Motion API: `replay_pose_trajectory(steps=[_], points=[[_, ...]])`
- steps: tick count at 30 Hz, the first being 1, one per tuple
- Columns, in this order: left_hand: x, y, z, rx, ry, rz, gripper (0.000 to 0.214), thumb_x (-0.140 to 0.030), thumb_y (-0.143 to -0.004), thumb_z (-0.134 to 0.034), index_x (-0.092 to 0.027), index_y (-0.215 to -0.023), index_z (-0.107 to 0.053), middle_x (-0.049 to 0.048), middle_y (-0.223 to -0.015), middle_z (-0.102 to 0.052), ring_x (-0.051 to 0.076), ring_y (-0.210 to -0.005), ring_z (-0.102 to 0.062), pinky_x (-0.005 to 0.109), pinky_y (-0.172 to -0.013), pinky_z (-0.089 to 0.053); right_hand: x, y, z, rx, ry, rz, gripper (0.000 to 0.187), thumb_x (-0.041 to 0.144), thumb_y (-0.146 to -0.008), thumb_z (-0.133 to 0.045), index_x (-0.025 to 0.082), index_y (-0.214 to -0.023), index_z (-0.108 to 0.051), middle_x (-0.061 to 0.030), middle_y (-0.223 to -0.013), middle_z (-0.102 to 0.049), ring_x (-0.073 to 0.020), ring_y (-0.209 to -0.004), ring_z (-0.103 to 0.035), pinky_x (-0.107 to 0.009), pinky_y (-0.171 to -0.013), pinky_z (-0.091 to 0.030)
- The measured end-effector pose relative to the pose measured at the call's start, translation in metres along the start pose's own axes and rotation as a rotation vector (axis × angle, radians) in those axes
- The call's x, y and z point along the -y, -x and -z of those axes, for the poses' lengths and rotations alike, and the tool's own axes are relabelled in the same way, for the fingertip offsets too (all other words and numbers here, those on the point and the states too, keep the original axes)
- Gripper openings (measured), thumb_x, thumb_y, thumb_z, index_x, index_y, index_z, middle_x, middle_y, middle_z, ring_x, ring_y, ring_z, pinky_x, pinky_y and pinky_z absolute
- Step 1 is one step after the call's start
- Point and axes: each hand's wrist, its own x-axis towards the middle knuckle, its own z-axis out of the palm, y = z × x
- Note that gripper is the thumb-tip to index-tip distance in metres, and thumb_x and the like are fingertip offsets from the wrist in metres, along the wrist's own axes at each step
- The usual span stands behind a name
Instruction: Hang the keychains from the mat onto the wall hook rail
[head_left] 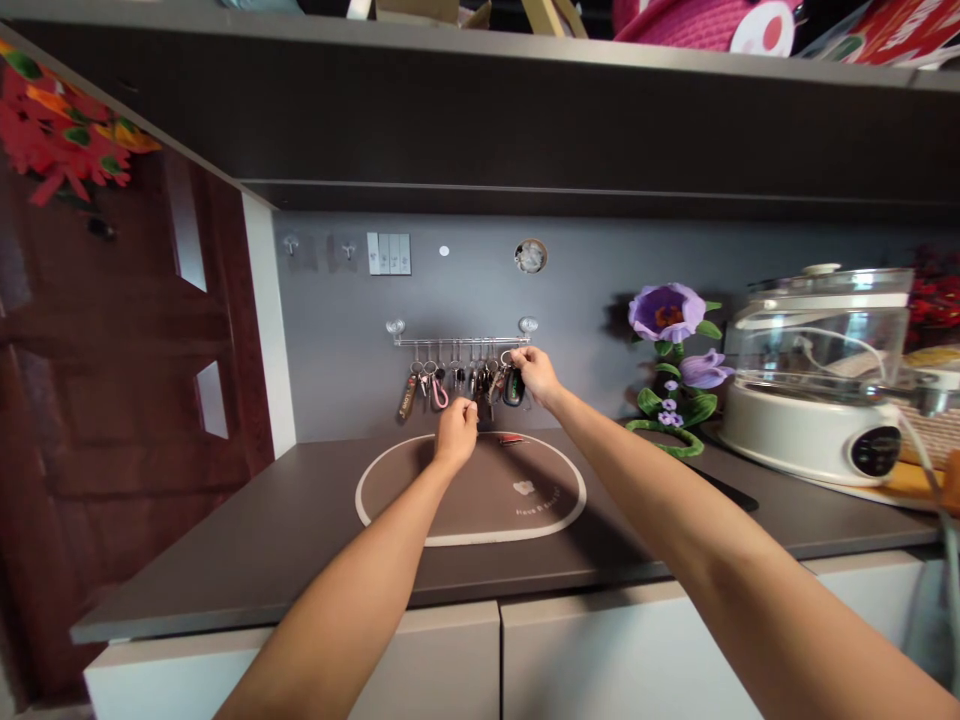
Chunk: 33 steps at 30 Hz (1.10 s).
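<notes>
A metal key rail (461, 341) hangs on the grey wall above the counter, with several key bunches (450, 383) dangling from its hooks. My right hand (534, 374) reaches to the rail's right end, its fingers pinched on a dark key fob (513, 386) hanging there. Lower and to the left, my left hand (457, 428) is closed in a fist just below the keys, pinching something small and dark that I cannot make out. Both arms stretch forward over the counter.
An oval brown mat (390, 480) lies on the dark counter (247, 540), with a small red item (511, 439) on it. Purple fake flowers (670, 330) and a white cooker with a clear lid (814, 400) stand at the right. A brown door (112, 400) is at the left.
</notes>
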Motion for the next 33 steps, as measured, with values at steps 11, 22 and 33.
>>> replay_pose_trajectory(steps=[11, 22, 33], points=[[-0.001, 0.001, 0.001, -0.007, -0.014, -0.013, 0.021, -0.027, -0.083, -0.036, -0.017, -0.072, -0.050, 0.0012, -0.064, -0.057, 0.010, -0.056, -0.052, 0.022, -0.057, -0.038, 0.002, -0.018, -0.014, -0.074, 0.211, -0.117, 0.015, 0.027, -0.071, -0.046, 0.016, -0.063, -0.050, 0.0023, -0.053, -0.045, -0.0081, -0.048, -0.038, -0.020, -0.047, -0.033], [-0.003, 0.002, 0.002, -0.005, -0.050, -0.027, 0.021, -0.027, -0.084, -0.036, -0.016, -0.074, -0.052, 0.0015, -0.066, -0.058, 0.011, -0.058, -0.053, 0.022, -0.058, -0.038, -0.001, -0.028, -0.023, -0.119, 0.329, -0.113, 0.018, 0.024, -0.071, -0.048, 0.017, -0.054, -0.049, 0.0008, -0.054, -0.049, -0.0109, -0.054, -0.044, -0.025, -0.060, -0.038], [0.000, 0.001, 0.002, -0.010, -0.074, -0.027, 0.023, -0.028, -0.084, -0.036, -0.016, -0.075, -0.053, 0.0020, -0.067, -0.059, 0.011, -0.059, -0.054, 0.022, -0.059, -0.039, -0.008, -0.029, -0.022, -0.148, 0.422, -0.088, 0.017, 0.023, -0.071, -0.051, 0.016, -0.056, -0.056, -0.0036, -0.059, -0.058, -0.0133, -0.059, -0.051, -0.026, -0.065, -0.041]])
